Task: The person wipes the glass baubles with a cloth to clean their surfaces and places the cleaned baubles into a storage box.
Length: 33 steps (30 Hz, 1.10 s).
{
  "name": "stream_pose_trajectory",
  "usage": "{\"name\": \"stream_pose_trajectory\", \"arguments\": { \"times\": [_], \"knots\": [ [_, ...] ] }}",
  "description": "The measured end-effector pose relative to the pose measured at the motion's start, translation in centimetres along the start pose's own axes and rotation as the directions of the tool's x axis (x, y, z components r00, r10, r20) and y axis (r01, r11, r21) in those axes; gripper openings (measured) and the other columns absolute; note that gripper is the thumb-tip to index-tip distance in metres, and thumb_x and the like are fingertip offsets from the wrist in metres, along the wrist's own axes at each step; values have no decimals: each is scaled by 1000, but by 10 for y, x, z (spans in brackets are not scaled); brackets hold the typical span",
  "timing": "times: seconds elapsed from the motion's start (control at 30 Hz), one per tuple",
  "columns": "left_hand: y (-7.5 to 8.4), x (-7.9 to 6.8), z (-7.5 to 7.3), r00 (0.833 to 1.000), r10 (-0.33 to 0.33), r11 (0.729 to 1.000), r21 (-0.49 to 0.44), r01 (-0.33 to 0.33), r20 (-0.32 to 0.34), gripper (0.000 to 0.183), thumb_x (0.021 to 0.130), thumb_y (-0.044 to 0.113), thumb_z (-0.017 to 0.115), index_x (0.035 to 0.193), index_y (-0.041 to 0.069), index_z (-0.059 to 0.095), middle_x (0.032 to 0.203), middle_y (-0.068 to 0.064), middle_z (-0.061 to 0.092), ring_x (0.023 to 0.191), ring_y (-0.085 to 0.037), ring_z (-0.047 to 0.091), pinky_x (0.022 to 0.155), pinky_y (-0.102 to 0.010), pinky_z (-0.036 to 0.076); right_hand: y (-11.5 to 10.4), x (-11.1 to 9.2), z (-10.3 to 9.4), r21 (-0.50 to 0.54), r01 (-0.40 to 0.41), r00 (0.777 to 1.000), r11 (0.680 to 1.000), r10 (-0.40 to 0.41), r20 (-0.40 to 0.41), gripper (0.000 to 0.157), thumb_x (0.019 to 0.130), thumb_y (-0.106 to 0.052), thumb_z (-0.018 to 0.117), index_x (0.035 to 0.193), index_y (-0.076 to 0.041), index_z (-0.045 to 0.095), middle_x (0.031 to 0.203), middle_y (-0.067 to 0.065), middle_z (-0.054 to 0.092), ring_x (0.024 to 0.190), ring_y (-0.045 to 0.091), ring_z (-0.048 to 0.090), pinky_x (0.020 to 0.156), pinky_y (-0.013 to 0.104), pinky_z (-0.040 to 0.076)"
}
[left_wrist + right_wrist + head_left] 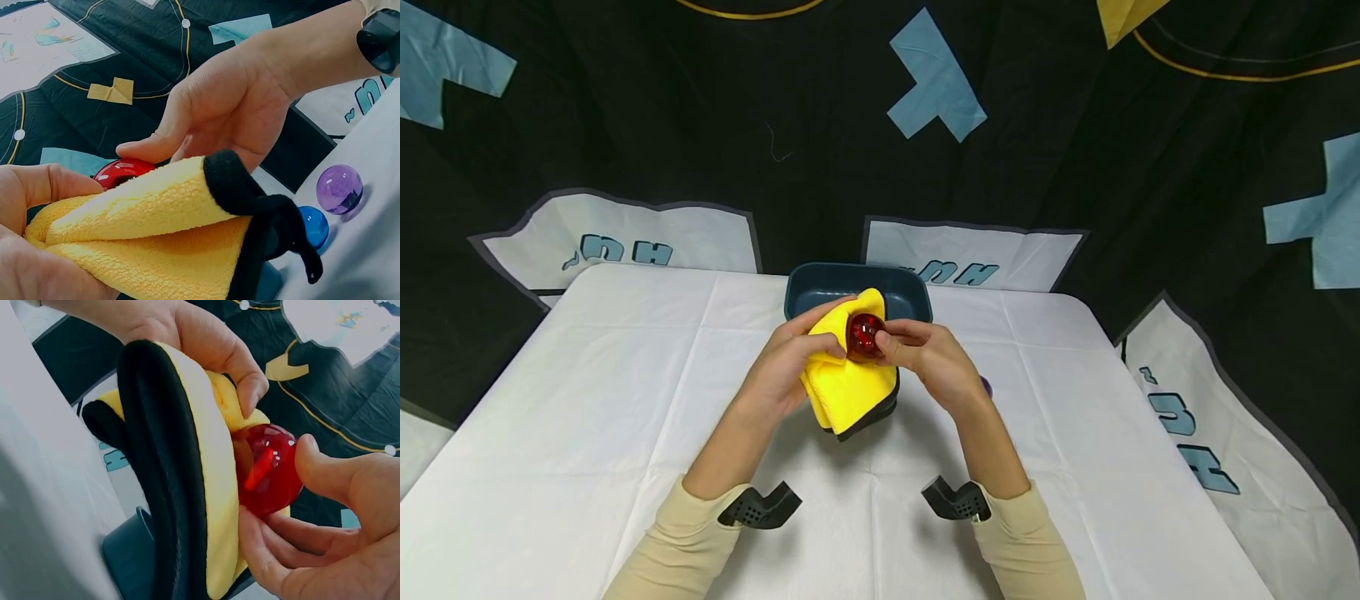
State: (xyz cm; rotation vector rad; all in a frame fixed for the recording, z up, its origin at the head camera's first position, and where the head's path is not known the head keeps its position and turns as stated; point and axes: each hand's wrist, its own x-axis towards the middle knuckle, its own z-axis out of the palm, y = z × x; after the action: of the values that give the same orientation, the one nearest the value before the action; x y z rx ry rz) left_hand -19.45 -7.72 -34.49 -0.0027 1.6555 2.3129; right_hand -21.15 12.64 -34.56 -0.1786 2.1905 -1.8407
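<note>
A glossy, see-through red ball (863, 335) is held up against a yellow cloth (850, 396) with a black border. My left hand (784, 362) grips the cloth, its thumb lying over the yellow side close to the ball. From the other side, my right hand (936, 358) pinches the ball between thumb and fingers. The right wrist view shows the red ball (275, 472) partly tucked against the fold of the cloth (219, 500). In the left wrist view the cloth (156, 219) hides most of the ball, and its black edge hangs in a loop.
Behind the hands, a dark teal bin (816, 279) stands on the white-covered table (647, 400). A purple ball (339, 189) and a blue ball (314, 226) lie on the table, close together. Black printed fabric (820, 183) hangs beyond the far edge.
</note>
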Motion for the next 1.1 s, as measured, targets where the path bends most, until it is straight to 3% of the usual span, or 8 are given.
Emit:
{"name": "stream_pose_trajectory", "arguments": {
  "times": [0.23,0.47,0.6,0.83,1.1],
  "knots": [
    [-1,1,-1,1000,10,1000,-10,-10,8,69,83,-3,58,148,21,52,147,-7,44,120,-31,53,87,-31,58,-2,-3,4,43,98,995,994,-96,-37,42,92,-14,72,133,-12,63,134,10,63,120,27,65,102,37,53],
    [-2,1,-2,1000,20,1000,-7,-20,11,69,84,-3,57,149,21,51,148,-7,44,120,-31,53,87,-30,58,-2,-3,4,-19,87,996,996,-87,-22,51,86,-8,77,134,-17,64,138,4,60,125,27,59,102,39,53],
    [-2,1,-1,1000,11,1000,-7,-11,18,68,84,-1,57,149,21,51,148,-7,43,121,-31,52,86,-30,58,-1,-2,3,-24,59,998,998,-59,-14,47,91,-12,72,137,-13,62,136,8,62,124,28,60,105,40,51],
    [-3,1,0,1000,15,1000,-15,-15,22,69,84,-2,57,149,22,52,149,-7,43,122,-32,51,86,-30,58,-2,0,1,43,18,995,999,-22,95,47,102,-15,56,147,-5,49,143,15,54,131,31,51,114,43,42],
    [-2,1,-1,999,40,999,6,-39,-6,69,84,-1,58,149,22,52,148,-6,43,124,-31,49,88,-31,57,-1,-3,5,113,91,995,989,-85,-53,43,93,-11,70,134,-4,57,131,18,58,113,28,64,99,34,54]
  ]
}}
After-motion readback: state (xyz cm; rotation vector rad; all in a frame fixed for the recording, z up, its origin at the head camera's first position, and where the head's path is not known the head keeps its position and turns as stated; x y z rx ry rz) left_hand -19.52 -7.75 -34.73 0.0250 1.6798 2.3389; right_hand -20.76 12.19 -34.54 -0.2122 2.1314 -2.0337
